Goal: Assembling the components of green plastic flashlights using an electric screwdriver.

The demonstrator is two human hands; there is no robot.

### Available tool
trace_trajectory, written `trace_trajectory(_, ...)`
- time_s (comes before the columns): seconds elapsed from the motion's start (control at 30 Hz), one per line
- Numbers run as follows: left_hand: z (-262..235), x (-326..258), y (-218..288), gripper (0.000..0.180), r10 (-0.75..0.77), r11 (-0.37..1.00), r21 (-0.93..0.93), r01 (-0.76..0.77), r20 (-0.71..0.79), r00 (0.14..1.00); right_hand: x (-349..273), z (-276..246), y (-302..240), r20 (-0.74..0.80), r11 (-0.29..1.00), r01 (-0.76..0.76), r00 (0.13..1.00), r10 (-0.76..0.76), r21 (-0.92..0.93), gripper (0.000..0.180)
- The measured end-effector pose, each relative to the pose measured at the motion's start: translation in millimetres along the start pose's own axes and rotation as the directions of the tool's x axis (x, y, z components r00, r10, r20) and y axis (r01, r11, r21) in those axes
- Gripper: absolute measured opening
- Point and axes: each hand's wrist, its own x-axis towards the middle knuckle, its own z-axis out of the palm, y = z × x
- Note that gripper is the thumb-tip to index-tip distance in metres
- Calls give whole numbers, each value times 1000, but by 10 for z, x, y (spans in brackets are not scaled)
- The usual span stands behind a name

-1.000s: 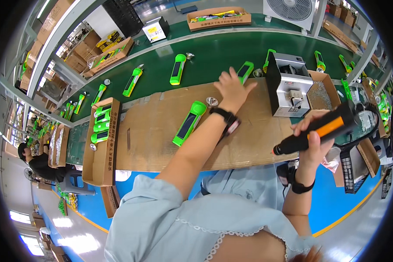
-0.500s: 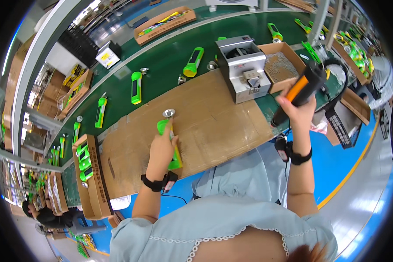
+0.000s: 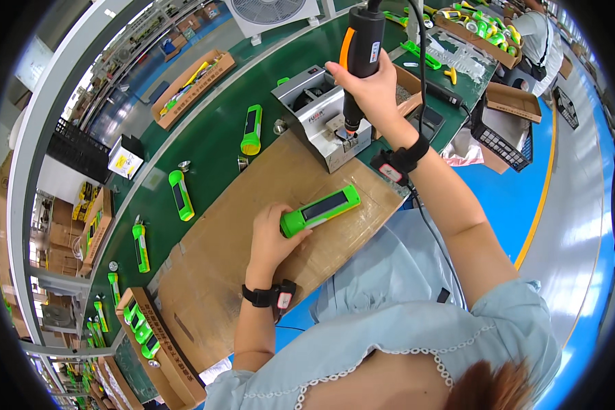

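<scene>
My left hand (image 3: 270,236) is wrapped round the head end of a green flashlight (image 3: 326,207), which has a dark panel along its side. The flashlight slants over the brown cardboard sheet (image 3: 232,273), its far end pointing right. My right hand (image 3: 374,85) grips a black and orange electric screwdriver (image 3: 364,44), held upright with its tip down. That tip is at the front of a grey metal screw feeder (image 3: 329,140); whether it touches a screw is too small to tell.
Several green flashlights, one of them a nearby flashlight (image 3: 251,130), lie along the green bench (image 3: 215,147) with small silver reflectors (image 3: 184,166). An open carton (image 3: 174,369) of flashlights stands at lower left. The screwdriver's black cable (image 3: 424,68) hangs beside my right arm.
My right hand has brought the screwdriver left to the screw feeder. The flashlight has been turned from pointing toward me to slanting right. The loose reflector by my left hand no longer shows.
</scene>
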Motion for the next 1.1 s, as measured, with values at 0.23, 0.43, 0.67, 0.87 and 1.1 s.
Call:
trace_trajectory(0.23, 145, -105, -101, 48, 26, 985, -171, -6, 117, 993, -32, 38, -21, 33, 999, 0, 999, 1, -38, 42)
trace_trajectory(0.43, 179, -160, -49, 44, 4, 997, -75, -3, 20, 1000, -30, 166, -122, 3, 999, 1, 1000, -1, 33, 45)
trace_trajectory(0.67, 177, -228, -95, 41, 1, 998, -57, 0, 11, 1000, -53, 134, 13, 98, 992, -11, 995, 23, -125, 43)
trace_trajectory(0.87, 188, -231, -104, 40, 32, 988, -150, -30, 8, 999, -571, -20, -186, 22, 989, 86, 996, -89, 124, 34)
trace_trajectory(1.1, 253, -190, -112, 41, 7, 987, -163, -1, 39, 999, -336, -19, -8, -19, 974, 192, 980, -196, -119, 36)
